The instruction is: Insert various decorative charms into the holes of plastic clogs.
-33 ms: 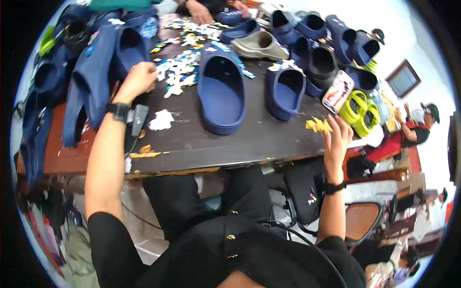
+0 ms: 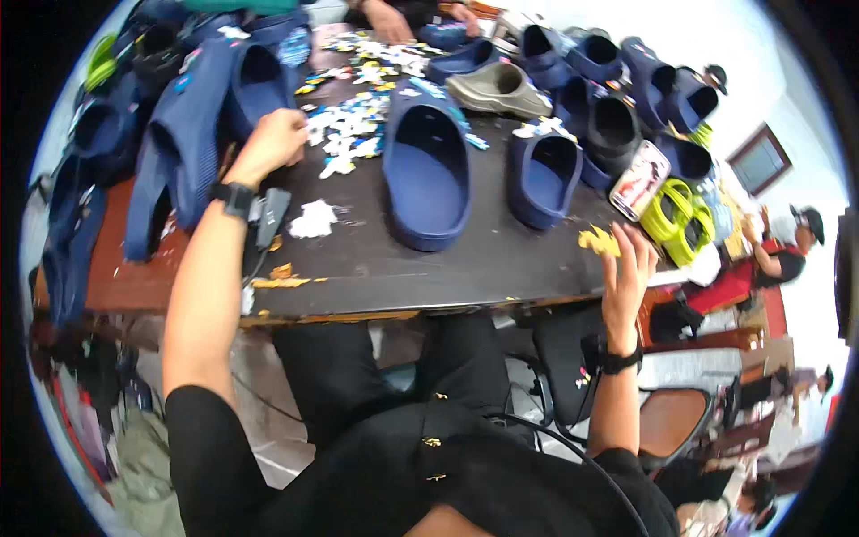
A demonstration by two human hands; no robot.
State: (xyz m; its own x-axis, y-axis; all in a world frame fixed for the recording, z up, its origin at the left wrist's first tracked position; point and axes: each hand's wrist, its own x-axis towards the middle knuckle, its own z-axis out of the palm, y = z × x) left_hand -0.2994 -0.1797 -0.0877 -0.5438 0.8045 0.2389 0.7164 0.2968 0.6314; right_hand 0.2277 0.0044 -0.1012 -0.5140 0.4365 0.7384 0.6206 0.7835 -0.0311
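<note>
My left hand point(image 2: 270, 146) is at the left edge of a pile of small colourful flat pieces point(image 2: 344, 134), mostly white, blue and yellow. Its fingers are curled together, and what they hold, if anything, is hidden. A navy clog point(image 2: 259, 82) stands just beyond it. Over the right part of the dark table point(image 2: 385, 282), my right hand point(image 2: 630, 273) has its fingers stretched out, beside a yellow patch point(image 2: 598, 240). Between my hands stand a large navy clog point(image 2: 428, 179) and a smaller navy clog point(image 2: 546, 179) with white pieces on its top.
More navy clogs point(image 2: 174, 134) crowd the left. On the right are a grey clog point(image 2: 501, 88), a black clog point(image 2: 613, 125), a phone point(image 2: 641, 181) and lime-green clogs point(image 2: 677, 222). Another person's hand point(image 2: 388, 21) is at the far side. A small dark device point(image 2: 272, 217) with a cable lies by my left wrist.
The whole view has shifted slightly, so the table's things sit a little further right. My hands keep nearly the same poses and places.
</note>
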